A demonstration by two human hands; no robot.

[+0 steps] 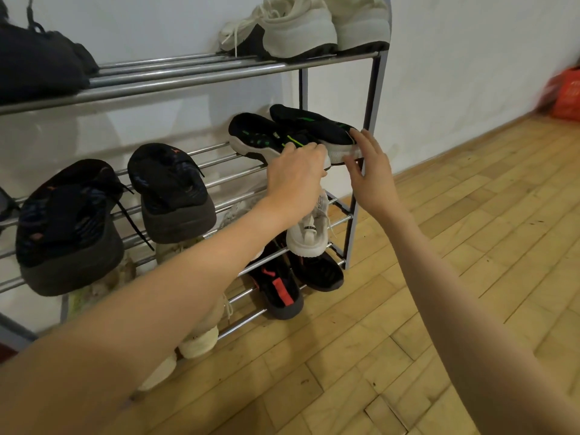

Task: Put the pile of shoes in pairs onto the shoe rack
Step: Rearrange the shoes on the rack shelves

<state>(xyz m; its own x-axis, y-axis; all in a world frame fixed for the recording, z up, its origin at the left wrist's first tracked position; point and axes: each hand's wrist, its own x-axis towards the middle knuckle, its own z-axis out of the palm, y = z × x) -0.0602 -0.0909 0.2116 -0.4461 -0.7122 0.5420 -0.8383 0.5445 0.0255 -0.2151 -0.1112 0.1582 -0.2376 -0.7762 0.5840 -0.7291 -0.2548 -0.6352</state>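
Observation:
A metal shoe rack [194, 73] stands against the white wall. On the right end of its middle shelf lie two black shoes with green marks and white soles [257, 133]. My left hand [295, 174] is closed on the heel of the nearer one. My right hand [370, 171] has its fingers spread and touches the heel of the farther shoe [314, 124]. Two black sneakers [169, 186] stand on the same shelf to the left.
White sneakers [301, 26] and a dark shoe [37, 61] sit on the top shelf. Lower shelves hold a white shoe [309, 237], black shoes with red straps [279, 287] and cream shoes [197, 340]. Wooden floor spreads to the right; a red object [565, 95] stands by the wall.

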